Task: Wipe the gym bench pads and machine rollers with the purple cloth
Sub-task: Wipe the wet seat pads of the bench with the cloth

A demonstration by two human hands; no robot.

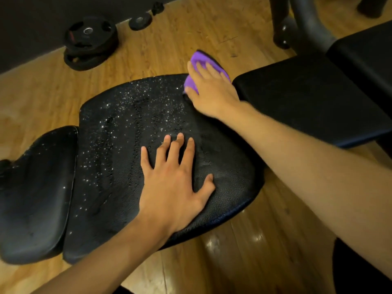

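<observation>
Head view: the big pad is the one in the middle, and it is the mark for every place here; the purple cloth sits at the far right corner of the big pad, partly hanging past its edge; the right hand lies on top of the cloth with fingers stretched out flat, pressing it down, not curled round it; the left hand rests on the near side of the big pad, fingers spread wide and straight, holding nothing.

How far along, as I judge it: the job looks just begun; shiny drops cover the left and middle of the big pad; a strip on its right side looks dull and wiped; the small pad to the left of the big pad has drops too, so it needs a wipe; the long pad to the right shows no drops, and I cannot tell if it was cleaned.

Hard to see: no roller shows clearly; a dark shape near and right of the big pad is cut off; most of the cloth hides under the fingers; the weight plates lie far behind the big pad.
</observation>
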